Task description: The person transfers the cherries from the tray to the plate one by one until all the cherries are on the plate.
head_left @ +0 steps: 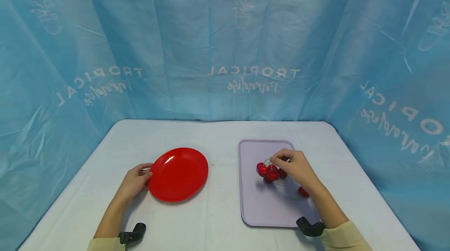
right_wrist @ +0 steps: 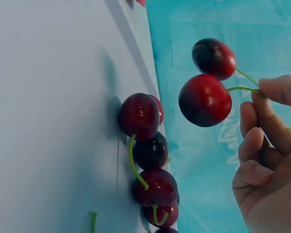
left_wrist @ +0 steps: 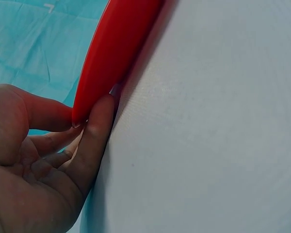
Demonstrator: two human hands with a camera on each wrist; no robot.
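My left hand point(head_left: 135, 180) grips the left rim of a round red plate point(head_left: 179, 175). In the left wrist view, the thumb and the fingers lie on opposite sides of the plate edge point(left_wrist: 111, 53), which is tilted off the white cloth. My right hand point(head_left: 299, 168) pinches the joined green stems of two dark red cherries point(right_wrist: 205, 100) between thumb and forefinger. They hang over a lilac tray point(head_left: 267, 212). More cherries point(right_wrist: 155, 187) lie grouped on the tray, close below the held pair. Apart from these, one cherry point(head_left: 304, 192) lies by my right wrist, partly hidden.
A white cloth point(head_left: 225, 212) covers the table, and bare cloth separates plate and tray. Blue curtain point(head_left: 183, 48) with printed lettering surrounds the back and sides. Black wrist cameras point(head_left: 133, 234) sit on both forearms.
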